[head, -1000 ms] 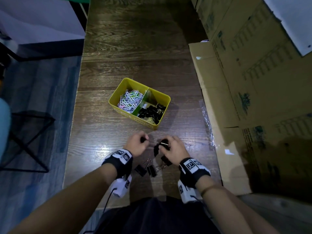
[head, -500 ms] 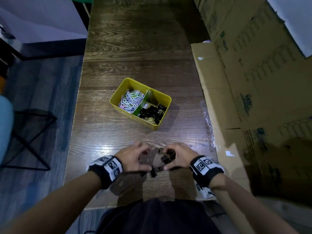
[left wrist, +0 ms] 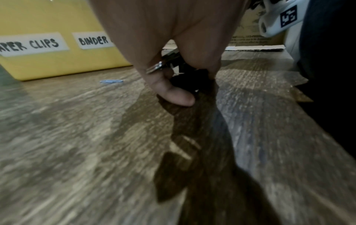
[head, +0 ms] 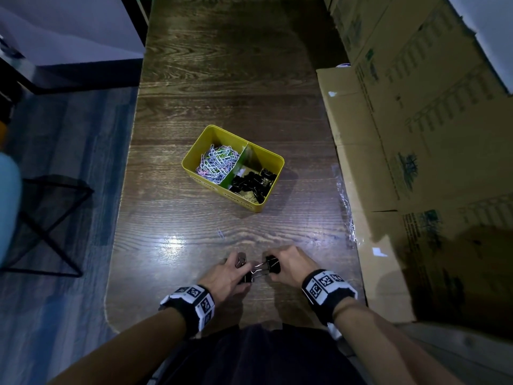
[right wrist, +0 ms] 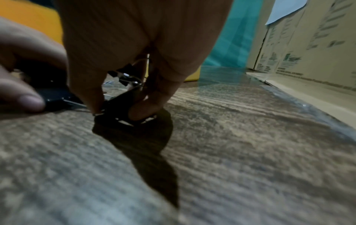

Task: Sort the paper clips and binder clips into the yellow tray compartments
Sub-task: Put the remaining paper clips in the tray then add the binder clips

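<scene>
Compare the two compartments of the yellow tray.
The left compartment holds a heap of pastel wire paper clips; the right compartment holds black binder clips. The paper clips cover most of their floor; the binder clips bunch at the near end, leaving the far end bare. In the left wrist view, labels read "...PER CLIPS" and "BINDER". Both share one tray and a divider.

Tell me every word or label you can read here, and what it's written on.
"…APER CLIPS": white label on the yellow plastic tray's front wall, first letters cut off.
"BINDER": second white label on the same wall; the rest hides behind the left hand.
Brown cardboard boxes: print too blurred to read.
Wristband squares: coded patterns, no words.
</scene>
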{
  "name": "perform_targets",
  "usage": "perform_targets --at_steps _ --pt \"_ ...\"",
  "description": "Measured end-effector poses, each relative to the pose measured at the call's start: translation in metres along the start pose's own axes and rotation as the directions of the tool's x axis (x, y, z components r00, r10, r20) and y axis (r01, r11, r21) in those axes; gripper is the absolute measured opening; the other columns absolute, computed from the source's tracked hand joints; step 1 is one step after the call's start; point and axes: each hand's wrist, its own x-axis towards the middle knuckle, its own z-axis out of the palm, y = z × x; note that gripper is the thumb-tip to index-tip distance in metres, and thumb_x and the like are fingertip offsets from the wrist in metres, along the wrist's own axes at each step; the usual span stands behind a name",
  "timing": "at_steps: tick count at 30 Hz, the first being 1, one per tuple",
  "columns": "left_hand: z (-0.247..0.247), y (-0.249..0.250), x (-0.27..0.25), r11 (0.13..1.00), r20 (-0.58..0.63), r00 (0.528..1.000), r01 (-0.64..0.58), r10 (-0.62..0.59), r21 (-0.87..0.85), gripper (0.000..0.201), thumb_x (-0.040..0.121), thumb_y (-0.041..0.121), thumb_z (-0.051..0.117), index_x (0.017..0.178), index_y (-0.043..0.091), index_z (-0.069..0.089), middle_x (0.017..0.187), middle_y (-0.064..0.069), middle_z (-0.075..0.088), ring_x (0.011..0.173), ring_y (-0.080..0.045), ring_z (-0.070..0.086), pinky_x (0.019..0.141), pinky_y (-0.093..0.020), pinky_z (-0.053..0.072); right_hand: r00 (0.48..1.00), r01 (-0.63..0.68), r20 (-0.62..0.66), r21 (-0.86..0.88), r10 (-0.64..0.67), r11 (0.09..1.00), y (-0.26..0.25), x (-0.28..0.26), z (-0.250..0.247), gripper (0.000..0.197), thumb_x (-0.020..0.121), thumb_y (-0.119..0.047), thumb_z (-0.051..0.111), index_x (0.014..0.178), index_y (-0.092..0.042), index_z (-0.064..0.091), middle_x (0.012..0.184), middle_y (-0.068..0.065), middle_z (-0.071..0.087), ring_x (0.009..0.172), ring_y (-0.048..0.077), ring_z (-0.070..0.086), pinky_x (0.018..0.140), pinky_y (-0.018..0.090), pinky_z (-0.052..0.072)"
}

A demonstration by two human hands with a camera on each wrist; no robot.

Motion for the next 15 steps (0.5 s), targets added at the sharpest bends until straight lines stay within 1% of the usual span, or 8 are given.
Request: perform_targets --at_steps 2,5,7,9,10,12,14,15 --pt "-0.002 -0.005 -0.001 0.999 -0.020 1.000 0.004 -0.005 -0.053 0.055 0.092 0.039 0.050 0.139 0.031 0.023 0.132 -0.010 0.029 0.103 -0.027 0.055 0.085 -0.037 0.052 0.999 -0.047 0.008 0.090 0.047 0.995 0.002 0.000 0.001 0.043 0.077 -0.034 0.071 0.116 -0.026 0.057 0.101 0.004 0.065 0.089 0.021 0.064 0.075 0.033 0.056" --pt "-0.004 -0.014 0.002 0.985 -0.053 0.998 0.014 -0.023 -0.171 0.053 0.090 0.038 0.053 0.137 0.029 0.031 0.130 -0.009 0.037 0.104 -0.030 0.055 0.088 -0.038 0.049 0.996 -0.093 0.017 0.242 0.092 0.966 0.004 0.001 -0.002 0.038 0.077 -0.035 0.070 0.111 -0.024 0.060 0.097 0.001 0.068 0.083 0.016 0.064 0.076 0.032 0.057" --pt "-0.005 -0.019 0.004 0.971 -0.056 0.998 0.012 -0.026 -0.237 0.051 0.090 0.039 0.052 0.136 0.027 0.034 0.129 -0.009 0.041 0.106 -0.029 0.055 0.089 -0.036 0.048 0.996 -0.084 0.036 0.276 0.077 0.957 0.004 0.001 -0.005 0.040 0.080 -0.033 0.067 0.116 -0.019 0.058 0.099 0.004 0.068 0.082 0.015 0.063 0.077 0.031 0.055" --pt "-0.007 -0.021 0.005 0.950 -0.053 0.997 0.032 -0.051 -0.310 0.048 0.089 0.039 0.054 0.133 0.028 0.038 0.128 -0.007 0.044 0.107 -0.027 0.055 0.088 -0.037 0.050 0.997 -0.068 0.044 0.309 0.058 0.948 0.002 0.000 -0.009 0.042 0.082 -0.031 0.064 0.121 -0.017 0.057 0.100 0.004 0.068 0.075 0.011 0.061 0.070 0.023 0.052" --pt "-0.009 -0.022 0.005 0.913 -0.046 0.995 0.061 -0.087 -0.404 0.045 0.088 0.036 0.057 0.130 0.029 0.042 0.125 -0.006 0.047 0.104 -0.028 0.057 0.083 -0.039 0.054 0.998 -0.069 0.033 0.353 0.062 0.933 0.003 -0.001 -0.009 0.042 0.083 -0.028 0.064 0.122 -0.016 0.057 0.098 0.002 0.068 0.072 0.008 0.059 0.066 0.018 0.048" --pt "-0.017 -0.021 0.005 0.717 -0.015 0.981 0.130 -0.192 -0.685 0.036 0.088 0.026 0.061 0.122 0.025 0.049 0.114 -0.006 0.051 0.089 -0.032 0.063 0.065 -0.042 0.059 0.995 -0.087 0.005 0.502 0.097 0.861 0.003 -0.001 -0.013 0.042 0.083 -0.023 0.063 0.124 -0.018 0.057 0.098 -0.001 0.067 0.076 0.008 0.061 0.066 0.016 0.045" --pt "-0.029 -0.019 0.004 0.490 -0.005 0.966 0.127 -0.259 -0.862 0.025 0.090 0.018 0.058 0.114 0.020 0.052 0.110 -0.005 0.051 0.083 -0.029 0.065 0.053 -0.038 0.059 0.989 -0.093 -0.019 0.680 0.145 0.727 0.002 -0.001 -0.018 0.042 0.083 -0.020 0.064 0.124 -0.021 0.058 0.106 0.002 0.068 0.088 0.014 0.064 0.077 0.022 0.049" --pt "-0.037 -0.019 0.003 0.399 -0.011 0.962 0.103 -0.273 -0.911 0.019 0.091 0.017 0.056 0.110 0.019 0.054 0.111 -0.004 0.051 0.082 -0.027 0.065 0.050 -0.035 0.057 0.986 -0.071 -0.044 0.758 0.160 0.649 0.001 0.000 -0.022 0.038 0.082 -0.019 0.066 0.120 -0.024 0.061 0.107 0.003 0.068 0.091 0.016 0.064 0.082 0.026 0.049"
